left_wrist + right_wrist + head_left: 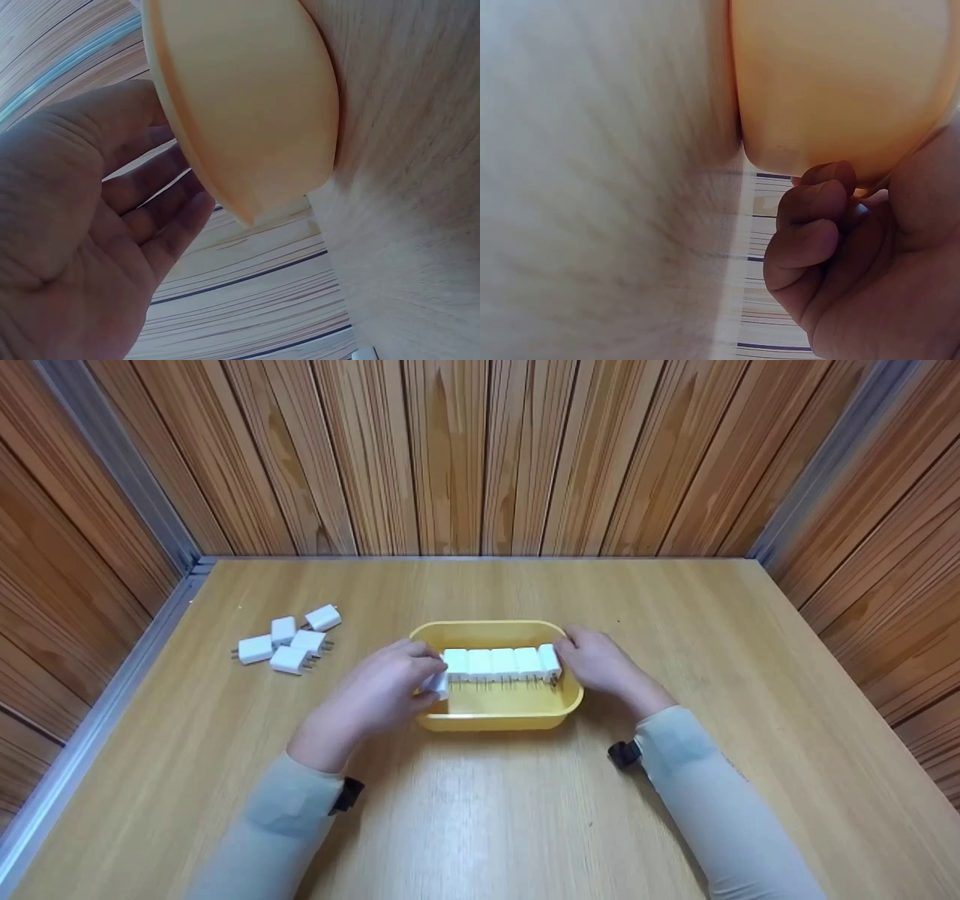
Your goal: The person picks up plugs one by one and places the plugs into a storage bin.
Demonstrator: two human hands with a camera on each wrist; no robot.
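Observation:
A yellow plastic tub (491,722) stands on the table. Inside it, several white charger plugs (502,661) form a row side by side, their metal prongs pointing toward the person. At the tub's left end my left hand (386,682) holds another white charger plug (437,684) between thumb and fingers, next to the row. The left wrist view shows that hand (90,217) over the tub's rim; the plug is hidden there. My right hand (604,664) grips the tub's right end, and in the right wrist view its curled fingers (810,247) lie against the tub's outer wall (840,90).
Several more white charger plugs (289,645) lie in a loose cluster on the table left of the tub, prongs in different directions. Wood-panelled walls (450,457) enclose the back and both sides of the wooden table (495,810).

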